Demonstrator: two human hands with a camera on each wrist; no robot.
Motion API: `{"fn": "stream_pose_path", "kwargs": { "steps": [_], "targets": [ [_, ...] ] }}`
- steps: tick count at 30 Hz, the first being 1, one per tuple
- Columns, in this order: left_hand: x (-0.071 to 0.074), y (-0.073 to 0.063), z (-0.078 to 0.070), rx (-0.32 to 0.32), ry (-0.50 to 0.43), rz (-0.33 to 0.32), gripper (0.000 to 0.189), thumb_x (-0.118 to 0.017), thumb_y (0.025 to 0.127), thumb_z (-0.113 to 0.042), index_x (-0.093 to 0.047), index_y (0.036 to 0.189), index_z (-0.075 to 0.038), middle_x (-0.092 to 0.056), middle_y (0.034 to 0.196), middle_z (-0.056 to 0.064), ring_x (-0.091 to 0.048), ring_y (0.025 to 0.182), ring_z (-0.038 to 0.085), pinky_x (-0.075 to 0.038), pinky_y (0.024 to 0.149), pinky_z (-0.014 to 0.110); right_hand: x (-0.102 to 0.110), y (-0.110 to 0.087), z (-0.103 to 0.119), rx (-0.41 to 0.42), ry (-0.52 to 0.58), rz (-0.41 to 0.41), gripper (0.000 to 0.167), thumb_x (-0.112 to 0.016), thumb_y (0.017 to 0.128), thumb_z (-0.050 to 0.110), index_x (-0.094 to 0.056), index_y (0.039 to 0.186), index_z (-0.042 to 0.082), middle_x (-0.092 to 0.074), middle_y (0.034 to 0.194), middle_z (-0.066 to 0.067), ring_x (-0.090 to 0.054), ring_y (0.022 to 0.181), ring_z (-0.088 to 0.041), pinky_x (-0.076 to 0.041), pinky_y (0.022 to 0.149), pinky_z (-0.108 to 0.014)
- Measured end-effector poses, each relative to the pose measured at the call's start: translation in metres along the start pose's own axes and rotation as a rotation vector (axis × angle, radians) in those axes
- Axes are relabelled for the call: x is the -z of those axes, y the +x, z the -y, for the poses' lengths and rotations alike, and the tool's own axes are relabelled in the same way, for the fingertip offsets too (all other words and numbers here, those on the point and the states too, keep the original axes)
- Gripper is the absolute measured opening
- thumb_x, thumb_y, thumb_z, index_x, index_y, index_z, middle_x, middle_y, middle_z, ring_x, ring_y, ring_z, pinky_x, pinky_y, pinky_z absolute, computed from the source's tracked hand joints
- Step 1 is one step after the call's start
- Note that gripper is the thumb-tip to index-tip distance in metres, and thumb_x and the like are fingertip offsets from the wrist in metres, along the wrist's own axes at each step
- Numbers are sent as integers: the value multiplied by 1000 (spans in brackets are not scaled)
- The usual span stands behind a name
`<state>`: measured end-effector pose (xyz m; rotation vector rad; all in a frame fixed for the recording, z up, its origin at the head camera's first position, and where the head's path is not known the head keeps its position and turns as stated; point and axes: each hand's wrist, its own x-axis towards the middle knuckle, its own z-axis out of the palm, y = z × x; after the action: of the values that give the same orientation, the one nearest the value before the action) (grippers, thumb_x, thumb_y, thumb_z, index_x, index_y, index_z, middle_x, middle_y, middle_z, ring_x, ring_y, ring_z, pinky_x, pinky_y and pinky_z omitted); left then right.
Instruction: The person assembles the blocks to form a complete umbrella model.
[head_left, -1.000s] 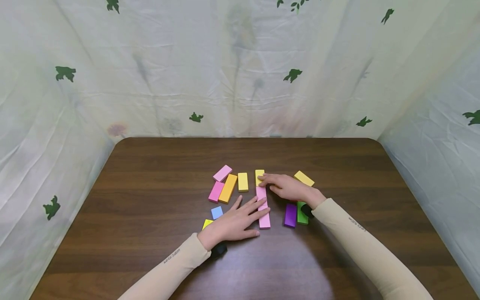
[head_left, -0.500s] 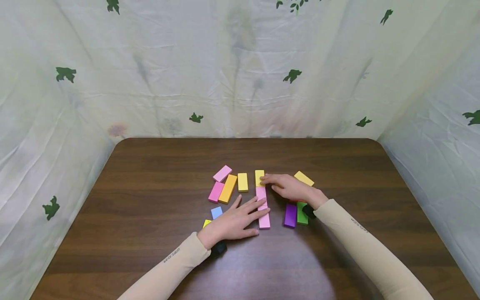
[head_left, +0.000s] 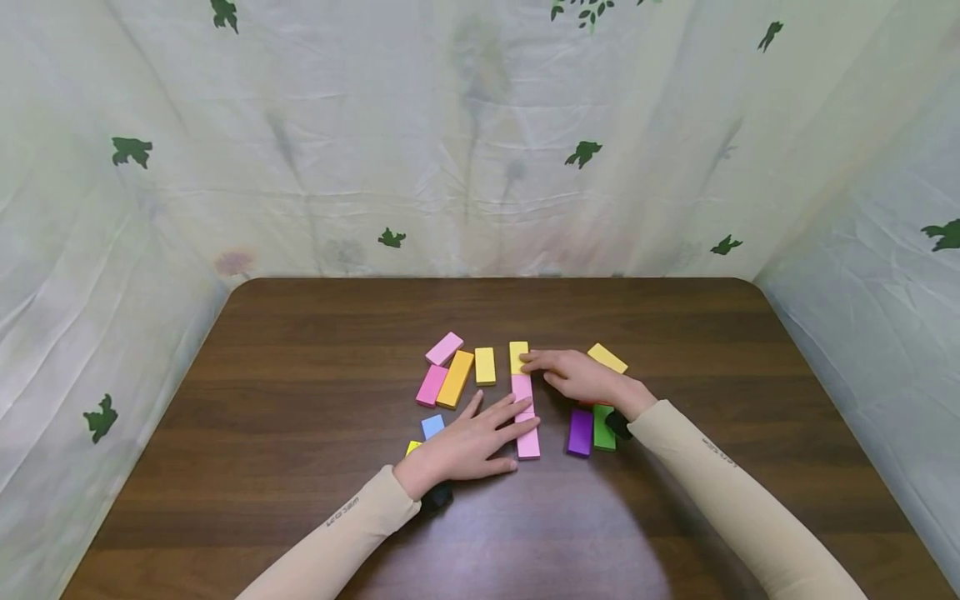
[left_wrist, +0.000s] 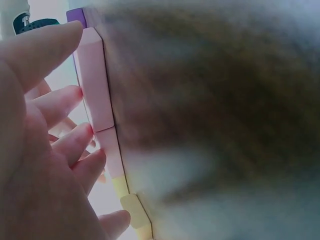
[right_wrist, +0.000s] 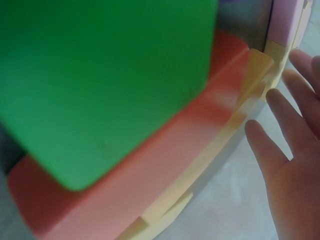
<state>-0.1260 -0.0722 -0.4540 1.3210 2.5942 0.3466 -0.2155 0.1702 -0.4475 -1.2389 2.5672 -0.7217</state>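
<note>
On the worktop (head_left: 300, 400), a row of pink blocks (head_left: 528, 444) is touched by the left hand (head_left: 467, 440), fingers spread; the adjoining yellow block (head_left: 518, 351) is touched by the right hand (head_left: 583, 375), fingers loosely extended. Lettering (head_left: 342, 511) on the sleeves (head_left: 318, 542) cannot be read clearly.

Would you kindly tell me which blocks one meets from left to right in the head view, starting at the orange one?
Orange block, separate yellow block, yellow-and-pink row, purple block, green block.
</note>
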Motion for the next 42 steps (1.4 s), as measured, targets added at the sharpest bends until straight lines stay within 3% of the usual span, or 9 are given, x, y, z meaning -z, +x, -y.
{"fn": "stream_pose_path", "kwargs": {
  "steps": [9, 15, 26, 42],
  "targets": [
    [1, 2, 4, 9, -9, -57, 65, -55, 96, -42, -33, 150, -15, -22, 157, 6, -17, 143, 26, -10, 109, 61, 6, -11, -6, -87, 41, -33, 36, -56, 94, 5, -59, 130, 5, -50, 140, -12, -45, 128, -28, -36, 104, -44],
    [5, 11, 9, 48, 26, -95, 65, -54, 96, -43, -34, 150, -12, -25, 156, 7, -20, 143, 26, -10, 109, 62, 11, -21, -7, -94, 17, -65, 36, -56, 93, 5, -59, 129, 3, -54, 135, -14, -50, 124, -31, -39, 101, -46],
    [7, 30, 20, 146, 64, -72, 67, -52, 96, -46, -32, 151, -13, -23, 157, 7, -16, 143, 26, -9, 111, 59, 10, -36, -14, -107, -5, -84, 35, -59, 92, 5, -61, 126, 2, -57, 130, -15, -53, 120, -31, -41, 99, -47],
    [4, 35, 23, 142, 26, -62, 66, -54, 96, -44, -33, 150, -12, -27, 155, 9, -20, 142, 27, -11, 112, 56, 8, -48, -18, -169, 6, -56, 32, -60, 91, 6, -64, 123, 5, -57, 130, -14, -54, 118, -31, -42, 98, -48]
  ]
}}
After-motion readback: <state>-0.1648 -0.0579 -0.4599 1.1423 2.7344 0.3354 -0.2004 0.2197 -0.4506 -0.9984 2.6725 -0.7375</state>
